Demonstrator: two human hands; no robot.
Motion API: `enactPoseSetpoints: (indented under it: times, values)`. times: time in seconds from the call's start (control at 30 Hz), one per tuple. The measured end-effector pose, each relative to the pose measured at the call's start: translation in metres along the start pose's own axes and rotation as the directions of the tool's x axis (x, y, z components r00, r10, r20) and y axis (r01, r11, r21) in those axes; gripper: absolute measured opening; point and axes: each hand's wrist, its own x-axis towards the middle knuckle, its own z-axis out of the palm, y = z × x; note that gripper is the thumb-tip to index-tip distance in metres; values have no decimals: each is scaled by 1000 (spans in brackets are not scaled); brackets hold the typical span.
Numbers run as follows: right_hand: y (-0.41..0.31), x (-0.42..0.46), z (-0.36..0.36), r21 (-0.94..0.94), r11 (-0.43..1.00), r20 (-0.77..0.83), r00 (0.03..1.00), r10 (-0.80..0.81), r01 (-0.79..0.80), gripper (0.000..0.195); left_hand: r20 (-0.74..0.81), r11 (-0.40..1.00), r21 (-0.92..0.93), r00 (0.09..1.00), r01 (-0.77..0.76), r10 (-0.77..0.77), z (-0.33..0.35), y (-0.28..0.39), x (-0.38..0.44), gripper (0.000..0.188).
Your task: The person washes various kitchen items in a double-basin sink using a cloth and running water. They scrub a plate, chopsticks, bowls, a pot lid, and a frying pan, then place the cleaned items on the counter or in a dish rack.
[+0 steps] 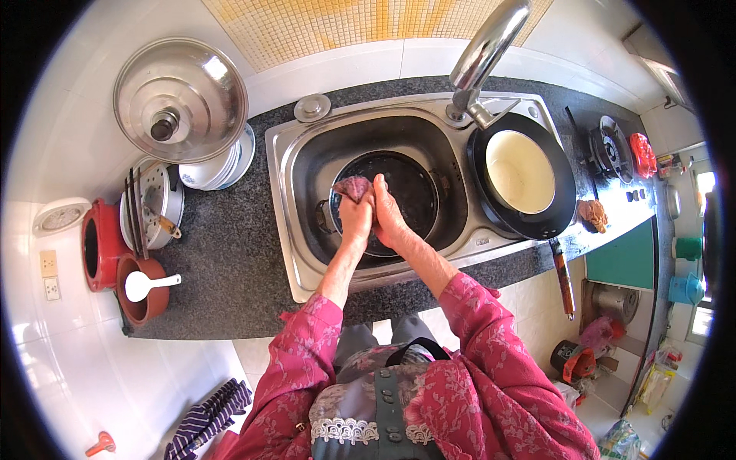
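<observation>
Both hands are pressed together over the sink, wrapped around a wet-looking purplish-red cloth (352, 188). A bunched end of it pokes out past my left hand (355, 219). My right hand (391, 214) closes in from the other side, thumb pointing up; the cloth inside its palm is hidden. Below them, a round dark pot (413, 187) with two side handles sits in the stainless steel sink basin (310, 149). My hands and forearms cover part of the pot.
A cream bowl (520, 172) rests inside a black wok (566, 190) on the right drainboard; its handle (563, 282) overhangs the counter edge. The faucet (483, 57) rises behind. Stacked plates (210, 169), a metal lid (181, 98) and pots stand left; a gas burner (612, 148) lies right.
</observation>
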Motion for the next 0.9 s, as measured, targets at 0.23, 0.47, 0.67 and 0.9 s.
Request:
enactPoseSetpoints:
  times: [0.23,0.47,0.67,0.9]
  values:
    - [-31,-23,6,-329,944,224,973,53,24,44,269,939,339,963,-60,-35,-14,33,4,58]
    - [-38,-29,3,-163,953,441,846,300,-253,21,646,931,-244,762,273,-54,-31,60,0,87]
    - [-27,-23,8,-142,892,433,783,446,-429,26,722,925,-228,691,304,-50,-31,52,13,54]
    - [-30,-7,3,-328,830,412,722,556,-452,33,634,938,-167,762,302,-133,-23,61,21,26]
